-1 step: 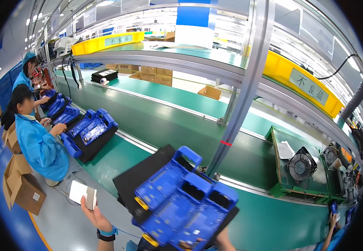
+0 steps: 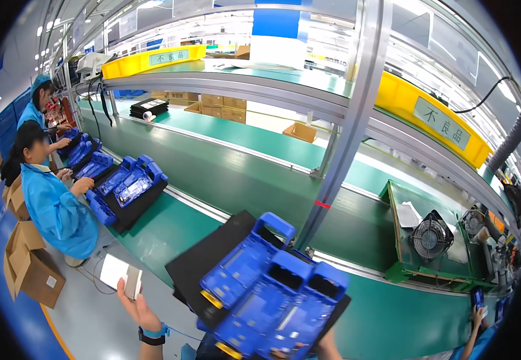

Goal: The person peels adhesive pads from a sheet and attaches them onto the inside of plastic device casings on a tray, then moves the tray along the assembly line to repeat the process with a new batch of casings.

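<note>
Factory assy line: smocked workers, prob. conveyor

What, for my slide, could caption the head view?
Left hand holding white object; right hand, partly hidden, by black pads bearing blue housings.

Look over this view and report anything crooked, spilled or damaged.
No spill or clear damage shows. Mildly odd: the three blue housings sit bunched toward the right of the black pad, leaving its left part bare, so the load looks lopsided.
</note>
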`<control>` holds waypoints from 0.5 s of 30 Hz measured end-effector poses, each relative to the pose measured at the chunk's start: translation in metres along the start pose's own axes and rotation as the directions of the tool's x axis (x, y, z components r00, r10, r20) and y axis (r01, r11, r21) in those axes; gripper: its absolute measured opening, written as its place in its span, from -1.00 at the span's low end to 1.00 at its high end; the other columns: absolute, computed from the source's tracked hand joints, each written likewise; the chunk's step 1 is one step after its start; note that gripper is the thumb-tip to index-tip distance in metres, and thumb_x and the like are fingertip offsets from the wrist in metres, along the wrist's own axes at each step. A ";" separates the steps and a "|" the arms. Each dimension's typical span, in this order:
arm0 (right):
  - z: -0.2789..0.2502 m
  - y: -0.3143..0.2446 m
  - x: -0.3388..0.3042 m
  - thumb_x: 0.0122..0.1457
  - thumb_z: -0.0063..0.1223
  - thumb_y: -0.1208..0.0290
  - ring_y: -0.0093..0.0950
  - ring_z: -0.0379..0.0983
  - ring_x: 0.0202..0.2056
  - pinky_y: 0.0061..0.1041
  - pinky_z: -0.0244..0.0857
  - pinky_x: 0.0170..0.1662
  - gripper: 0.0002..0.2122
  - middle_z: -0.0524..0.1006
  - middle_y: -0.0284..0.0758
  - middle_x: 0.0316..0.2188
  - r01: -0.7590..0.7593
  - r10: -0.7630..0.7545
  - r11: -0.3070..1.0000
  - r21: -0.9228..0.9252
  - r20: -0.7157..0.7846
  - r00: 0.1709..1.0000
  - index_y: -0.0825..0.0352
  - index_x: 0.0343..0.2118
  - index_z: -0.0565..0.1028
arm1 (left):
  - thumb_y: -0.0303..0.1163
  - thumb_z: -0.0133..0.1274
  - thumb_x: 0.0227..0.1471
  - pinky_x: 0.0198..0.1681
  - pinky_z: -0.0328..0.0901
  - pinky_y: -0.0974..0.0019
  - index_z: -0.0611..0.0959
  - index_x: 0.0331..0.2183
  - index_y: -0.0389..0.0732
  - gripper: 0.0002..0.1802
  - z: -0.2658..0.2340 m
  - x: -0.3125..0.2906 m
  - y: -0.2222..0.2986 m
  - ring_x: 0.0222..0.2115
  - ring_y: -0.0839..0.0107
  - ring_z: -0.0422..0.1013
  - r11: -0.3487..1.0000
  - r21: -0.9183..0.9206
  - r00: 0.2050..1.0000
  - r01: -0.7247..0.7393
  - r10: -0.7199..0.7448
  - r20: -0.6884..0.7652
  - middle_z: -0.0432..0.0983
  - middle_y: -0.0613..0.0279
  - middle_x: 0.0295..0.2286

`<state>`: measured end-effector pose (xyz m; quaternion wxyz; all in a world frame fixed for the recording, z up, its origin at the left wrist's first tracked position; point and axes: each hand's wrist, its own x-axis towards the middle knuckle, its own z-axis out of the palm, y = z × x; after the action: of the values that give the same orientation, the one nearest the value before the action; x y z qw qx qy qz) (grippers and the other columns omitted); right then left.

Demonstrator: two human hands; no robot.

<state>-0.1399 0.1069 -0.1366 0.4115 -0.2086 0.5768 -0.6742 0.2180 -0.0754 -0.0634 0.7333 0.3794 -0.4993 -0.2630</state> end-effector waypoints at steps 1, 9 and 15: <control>-0.026 0.004 -0.005 0.26 -0.03 0.38 -0.40 0.47 -0.16 -0.35 0.40 -0.11 -0.72 0.53 -0.22 -0.16 0.010 -0.010 1.000 0.000 -0.028 1.000 0.46 -0.07 0.48 | -0.27 -0.11 0.15 0.15 0.15 0.18 0.15 0.24 -0.31 -0.31 0.012 -0.001 0.006 0.16 0.23 0.14 0.999 -0.035 0.999 -0.002 0.004 0.047 0.12 0.07 0.17; -0.137 -0.003 -0.031 0.29 -0.07 0.34 -0.39 0.46 -0.16 -0.34 0.40 -0.10 -0.70 0.52 -0.22 -0.15 0.042 -0.041 0.999 -0.006 -0.318 0.947 0.45 -0.04 0.46 | 0.03 0.00 0.11 0.26 -0.02 0.20 0.11 0.23 -0.37 -0.12 0.119 -0.034 0.048 0.16 0.23 0.18 0.912 -0.285 0.758 0.295 -0.042 0.651 0.23 0.03 0.11; -0.162 -0.002 -0.047 0.31 -0.10 0.31 -0.39 0.46 -0.15 -0.32 0.39 -0.10 -0.68 0.51 -0.23 -0.14 0.087 -0.091 0.996 -0.034 -0.530 0.843 0.45 -0.03 0.45 | -0.01 0.00 0.10 0.25 0.06 0.16 0.13 0.23 -0.32 -0.15 0.158 -0.039 0.050 0.15 0.16 0.22 0.761 -0.336 0.613 0.555 -0.101 0.784 0.26 -0.05 0.11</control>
<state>-0.2362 0.2421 -0.1656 0.2033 -0.0423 0.6605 -0.7215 0.0571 -0.0635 -0.0099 0.4847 0.1046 -0.5660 -0.6586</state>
